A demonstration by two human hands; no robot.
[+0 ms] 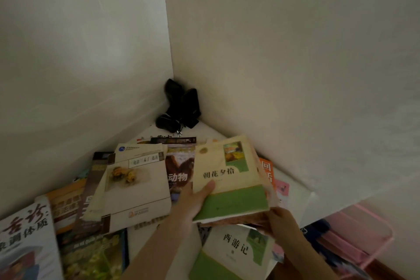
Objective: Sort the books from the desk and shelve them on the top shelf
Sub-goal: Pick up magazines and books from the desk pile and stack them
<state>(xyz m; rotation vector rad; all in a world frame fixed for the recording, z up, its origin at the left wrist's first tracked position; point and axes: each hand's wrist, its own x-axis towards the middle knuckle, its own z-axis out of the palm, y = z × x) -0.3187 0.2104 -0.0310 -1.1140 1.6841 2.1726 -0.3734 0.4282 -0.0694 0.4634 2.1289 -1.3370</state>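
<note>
Two hands [197, 200] gripping one book stack [231, 179]

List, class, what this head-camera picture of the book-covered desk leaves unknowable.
- Top shelf: outside the head view.
- Book beneath the cream-and-green paperback held by left hand and right hand: cover hidden by that paperback.
- Black objects in the corner: too dark to identify.
- Pink plastic rack: blurred, cut by the edge.

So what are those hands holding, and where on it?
A cream-and-green book: the left hand grips its lower left edge, thumb on the cover, and the right hand holds its lower right corner.
</note>
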